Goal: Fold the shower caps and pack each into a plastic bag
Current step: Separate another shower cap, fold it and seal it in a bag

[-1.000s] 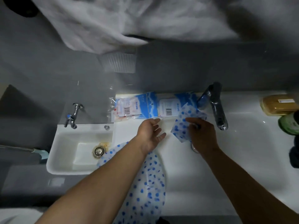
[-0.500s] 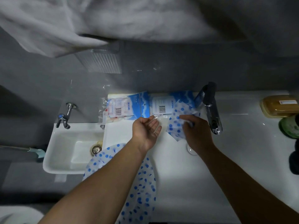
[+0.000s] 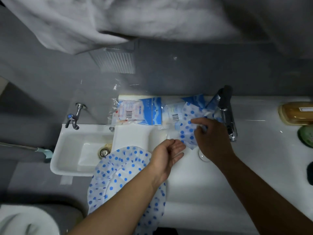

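Note:
My right hand (image 3: 211,138) grips a folded white shower cap with blue dots (image 3: 187,128) over the back of the white washbasin (image 3: 194,184). Just left of it my left hand (image 3: 167,153) is turned palm up. Its thumb and fingers hold the edge of a thin clear plastic bag (image 3: 169,134) that is hard to make out. A second dotted shower cap (image 3: 122,168) lies unfolded under my left forearm and hangs over the basin's front edge. Two printed blue packs (image 3: 140,111) (image 3: 174,114) lie against the back wall.
A chrome faucet (image 3: 227,114) stands right of my right hand. A small low sink (image 3: 81,150) with a tap (image 3: 74,116) is at the left. A yellow soap box (image 3: 298,112) and a green item (image 3: 306,136) sit at the far right. Grey cloth (image 3: 135,22) hangs overhead.
My left hand reached to the packs, took hold of the clear bag and drew back toward me. My right hand kept the folded cap and shifted slightly toward the faucet.

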